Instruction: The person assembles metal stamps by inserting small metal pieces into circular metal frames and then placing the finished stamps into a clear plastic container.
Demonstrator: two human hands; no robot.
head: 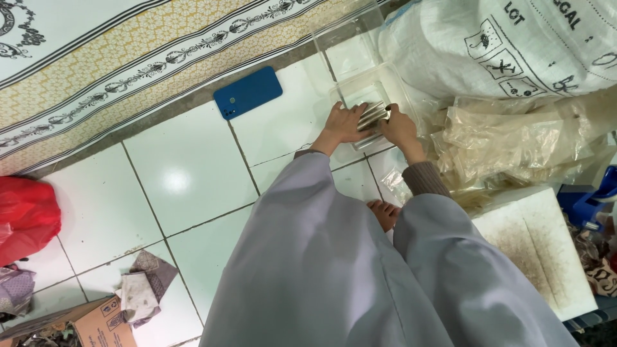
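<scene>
Stack of thin grey-brown strips inside clear plastic box on tiled floor. Left hand and right hand press stack between them, each grip closed on it. Blue phone lies well apart.

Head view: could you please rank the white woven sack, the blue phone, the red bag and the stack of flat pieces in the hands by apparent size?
1. White woven sack
2. Red bag, partly cut off
3. Blue phone
4. Stack of flat pieces
</scene>
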